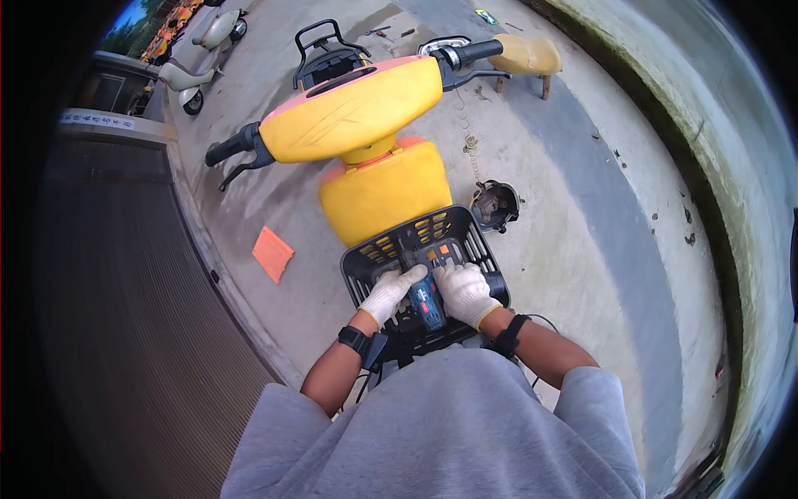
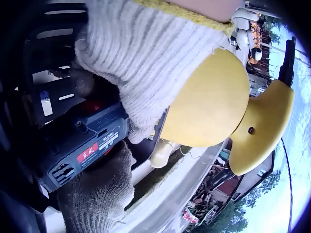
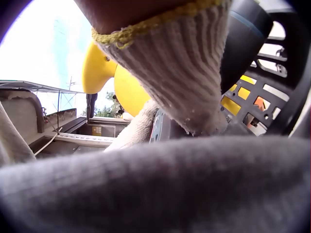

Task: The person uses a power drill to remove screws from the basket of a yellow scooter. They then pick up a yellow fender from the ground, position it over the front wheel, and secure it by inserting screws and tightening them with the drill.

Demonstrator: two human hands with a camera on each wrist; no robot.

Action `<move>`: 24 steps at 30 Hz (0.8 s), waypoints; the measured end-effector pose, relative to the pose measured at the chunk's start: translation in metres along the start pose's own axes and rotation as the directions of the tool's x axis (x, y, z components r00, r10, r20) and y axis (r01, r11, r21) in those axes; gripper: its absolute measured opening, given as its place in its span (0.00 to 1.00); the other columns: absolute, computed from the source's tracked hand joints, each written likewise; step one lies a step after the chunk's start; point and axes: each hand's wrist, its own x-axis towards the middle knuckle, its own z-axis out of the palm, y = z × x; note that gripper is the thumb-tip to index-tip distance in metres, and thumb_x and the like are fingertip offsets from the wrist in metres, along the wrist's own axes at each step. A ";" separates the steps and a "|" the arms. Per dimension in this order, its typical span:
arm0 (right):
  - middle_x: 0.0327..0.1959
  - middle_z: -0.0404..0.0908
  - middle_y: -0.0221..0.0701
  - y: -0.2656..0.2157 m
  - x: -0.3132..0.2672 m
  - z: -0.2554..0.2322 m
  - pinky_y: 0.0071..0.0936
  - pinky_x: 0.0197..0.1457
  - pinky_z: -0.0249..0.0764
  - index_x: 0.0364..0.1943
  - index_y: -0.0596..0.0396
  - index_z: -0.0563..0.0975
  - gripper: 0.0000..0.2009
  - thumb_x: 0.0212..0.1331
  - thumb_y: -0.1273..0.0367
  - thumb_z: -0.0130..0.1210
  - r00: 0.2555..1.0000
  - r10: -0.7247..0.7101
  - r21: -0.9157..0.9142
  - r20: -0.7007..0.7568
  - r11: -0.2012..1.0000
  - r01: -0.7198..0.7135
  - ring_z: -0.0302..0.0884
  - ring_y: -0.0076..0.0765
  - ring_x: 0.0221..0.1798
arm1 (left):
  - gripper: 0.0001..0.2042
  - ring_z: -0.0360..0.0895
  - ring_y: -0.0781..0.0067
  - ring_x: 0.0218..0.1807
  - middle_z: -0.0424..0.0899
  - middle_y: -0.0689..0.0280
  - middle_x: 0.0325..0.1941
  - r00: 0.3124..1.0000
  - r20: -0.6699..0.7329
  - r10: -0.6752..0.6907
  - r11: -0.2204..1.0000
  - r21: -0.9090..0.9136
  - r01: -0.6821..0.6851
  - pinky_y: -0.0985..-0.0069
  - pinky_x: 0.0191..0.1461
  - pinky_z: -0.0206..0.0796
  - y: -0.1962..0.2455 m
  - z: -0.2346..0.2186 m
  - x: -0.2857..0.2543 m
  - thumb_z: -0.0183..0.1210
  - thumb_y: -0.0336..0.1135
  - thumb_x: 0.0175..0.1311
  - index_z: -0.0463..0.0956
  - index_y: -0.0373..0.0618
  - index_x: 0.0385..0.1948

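A blue cordless drill [image 1: 426, 303] with a red label lies over the black basket [image 1: 355, 291], its rear end toward my body. My left hand [image 1: 392, 297], in a white knit glove, holds the front end of the drill [image 2: 82, 150] and hides the chuck. My gloved right hand [image 1: 465, 293] has its fingers curled at the drill's right side, where the handle is covered. From the left wrist view, the right hand [image 2: 99, 191] sits close under the drill's body. The right wrist view shows mostly the right glove [image 3: 170, 73], its fingertips hidden.
Beyond the basket stands a yellow scooter body [image 1: 386, 191] with handlebars [image 1: 233, 148]. An orange panel [image 1: 273, 254] lies on the concrete at left, and a black bucket-like container [image 1: 495, 206] sits at right. A stool [image 1: 528, 56] and several tools [image 1: 391, 33] are farther off.
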 end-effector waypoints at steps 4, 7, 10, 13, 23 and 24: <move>0.37 0.80 0.36 -0.004 -0.001 -0.001 0.41 0.50 0.72 0.40 0.51 0.75 0.12 0.50 0.69 0.59 1.000 -0.019 -0.044 0.015 0.999 0.019 0.80 0.44 0.41 | 0.23 0.79 0.74 0.43 0.83 0.63 0.45 0.996 -0.071 0.060 0.998 0.023 -0.059 0.72 0.46 0.72 -0.002 0.004 0.001 0.63 0.47 0.63 0.78 0.38 0.51; 0.38 0.81 0.36 -0.004 0.000 0.004 0.41 0.51 0.71 0.42 0.50 0.75 0.13 0.50 0.69 0.60 0.999 0.011 -0.051 0.038 0.999 -0.009 0.81 0.44 0.43 | 0.22 0.79 0.74 0.41 0.84 0.63 0.43 0.995 -0.058 0.083 0.997 0.009 -0.082 0.73 0.45 0.72 0.002 0.007 -0.004 0.64 0.46 0.63 0.79 0.36 0.49; 0.40 0.81 0.37 -0.005 0.003 0.002 0.40 0.52 0.71 0.43 0.50 0.75 0.14 0.51 0.68 0.60 0.996 0.028 -0.045 0.082 0.999 -0.024 0.81 0.43 0.45 | 0.22 0.78 0.74 0.42 0.83 0.65 0.43 0.995 -0.047 0.093 0.995 0.029 -0.092 0.73 0.47 0.71 0.001 0.007 -0.003 0.62 0.48 0.64 0.78 0.37 0.49; 0.41 0.81 0.37 -0.006 0.003 -0.003 0.40 0.52 0.71 0.43 0.50 0.75 0.15 0.50 0.68 0.61 0.992 0.034 -0.047 0.124 0.999 -0.028 0.81 0.43 0.46 | 0.22 0.79 0.75 0.39 0.83 0.65 0.42 0.994 -0.064 0.091 0.996 -0.001 -0.091 0.74 0.45 0.72 -0.002 0.008 -0.001 0.62 0.47 0.64 0.79 0.36 0.49; 0.41 0.81 0.34 -0.006 0.000 -0.006 0.40 0.52 0.72 0.43 0.49 0.74 0.16 0.49 0.68 0.62 0.995 0.049 -0.012 0.089 0.999 -0.048 0.81 0.42 0.46 | 0.21 0.79 0.75 0.36 0.83 0.66 0.39 0.983 -0.146 0.108 0.994 0.007 -0.108 0.74 0.40 0.73 -0.011 0.009 0.004 0.63 0.47 0.63 0.79 0.36 0.47; 0.41 0.81 0.34 -0.006 0.000 -0.004 0.40 0.52 0.72 0.43 0.49 0.74 0.16 0.49 0.68 0.62 0.995 0.048 -0.012 0.092 0.999 -0.048 0.81 0.42 0.46 | 0.21 0.79 0.75 0.36 0.83 0.66 0.39 0.984 -0.146 0.106 0.994 0.006 -0.106 0.74 0.40 0.73 -0.011 0.009 0.003 0.63 0.47 0.63 0.79 0.36 0.47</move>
